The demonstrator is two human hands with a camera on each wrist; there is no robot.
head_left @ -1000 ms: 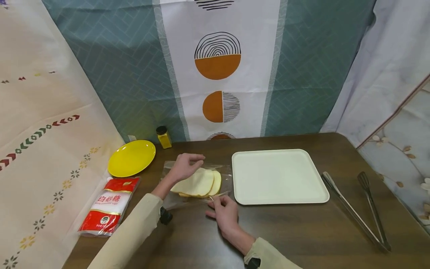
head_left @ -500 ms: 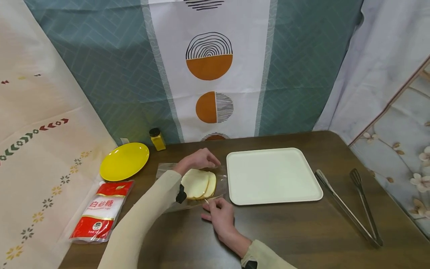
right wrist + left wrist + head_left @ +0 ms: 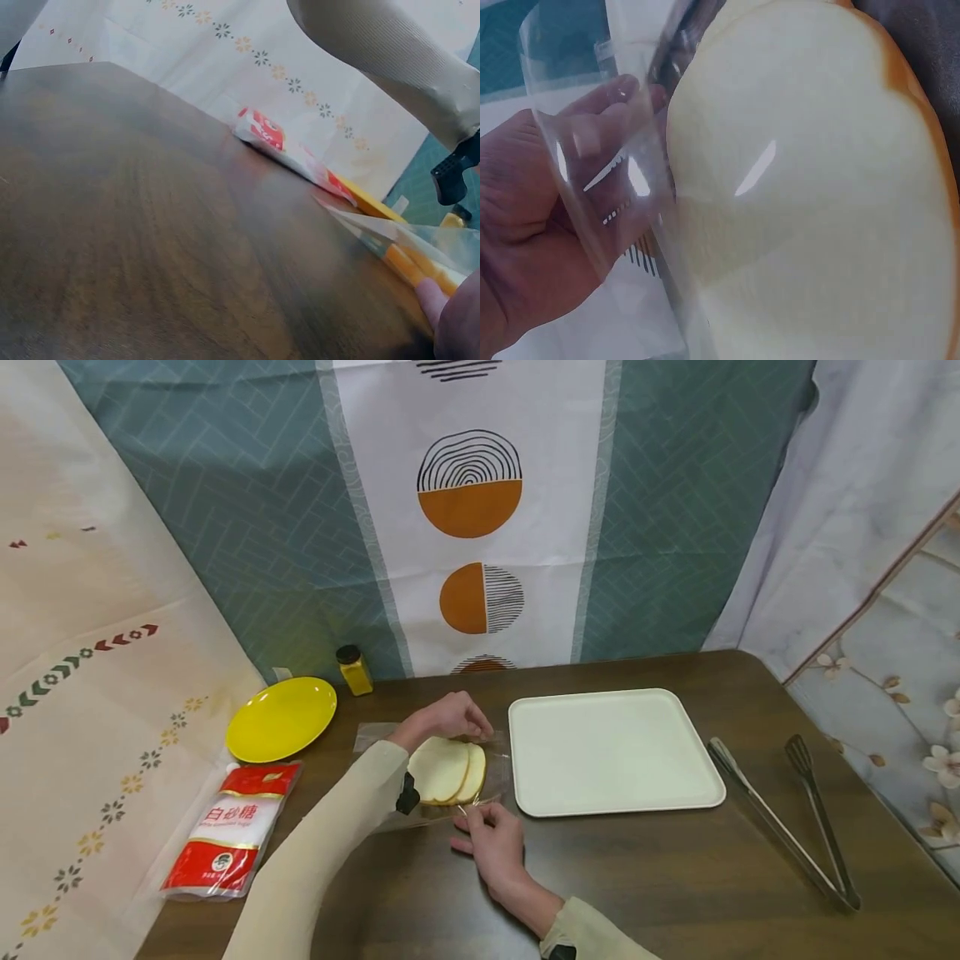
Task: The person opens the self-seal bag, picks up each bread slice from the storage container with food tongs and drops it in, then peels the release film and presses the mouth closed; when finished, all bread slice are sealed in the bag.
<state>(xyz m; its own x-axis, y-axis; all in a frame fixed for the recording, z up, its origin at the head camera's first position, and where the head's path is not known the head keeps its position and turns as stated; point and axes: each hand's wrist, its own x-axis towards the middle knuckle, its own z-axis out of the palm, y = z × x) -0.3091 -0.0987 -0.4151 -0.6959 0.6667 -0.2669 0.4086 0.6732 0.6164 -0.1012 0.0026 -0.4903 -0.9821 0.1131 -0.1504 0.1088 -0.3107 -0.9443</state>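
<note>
Slices of bread [image 3: 438, 770], pale with a golden crust, lie stacked in a clear plastic bag [image 3: 497, 766] on the table. The left hand [image 3: 450, 717] reaches over the bag's far side and pinches its edge near the right end. Clear film curves in front of that hand [image 3: 540, 202] in the left wrist view, close beside the large bread slice [image 3: 810, 187]. At the near edge, the right hand [image 3: 497, 845] pinches the film between thumb and forefinger, its other fingers spread. Only part of the right hand [image 3: 459, 322] shows in the right wrist view, next to the crusts.
Right of the bag lies a white tray [image 3: 615, 752], with metal tongs [image 3: 787, 835] beyond it. To the left are a yellow plate [image 3: 281, 720] and a red-and-white sugar packet [image 3: 231, 831]. A yellow jar with a black lid [image 3: 355, 671] stands at the back.
The left hand has moved right from above the bread to the bag's far right edge and pinches it there. The right hand keeps its pinch on the near edge. The head view has shifted slightly.
</note>
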